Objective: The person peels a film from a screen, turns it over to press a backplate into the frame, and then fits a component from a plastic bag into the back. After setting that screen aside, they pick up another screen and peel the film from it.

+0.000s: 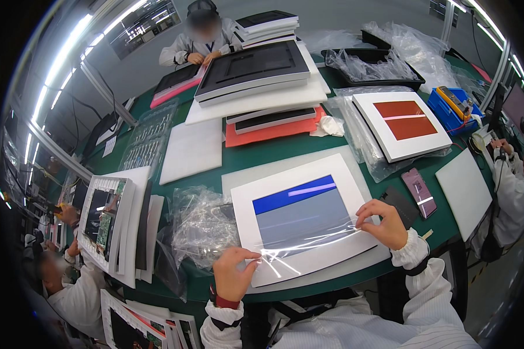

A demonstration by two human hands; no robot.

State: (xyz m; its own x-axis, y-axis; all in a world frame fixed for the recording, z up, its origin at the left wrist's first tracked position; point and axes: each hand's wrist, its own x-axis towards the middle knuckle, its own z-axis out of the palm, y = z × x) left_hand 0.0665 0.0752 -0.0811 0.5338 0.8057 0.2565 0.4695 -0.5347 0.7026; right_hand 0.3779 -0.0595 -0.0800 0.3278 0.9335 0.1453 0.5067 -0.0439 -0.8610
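A white-framed display panel (300,267) lies on a white foam sheet (355,166) in front of me, its screen (303,215) lit blue and grey. Clear plastic film (297,251) stretches across the lower part of the screen and frame. My left hand (232,276) pinches the film near the panel's lower left. At the right side of the frame, my right hand (384,224) grips the film's other end between thumb and fingers. Crumpled clear plastic (204,227) lies just left of the panel.
A second white-framed panel (370,122) with a red screen rests on plastic bags at the right. Near it are a phone (419,192), a foam sheet (464,192) and a blue bin (448,119). Stacked panels (253,70) stand ahead; open-backed panels (105,218) lean left. Co-workers sit around the table.
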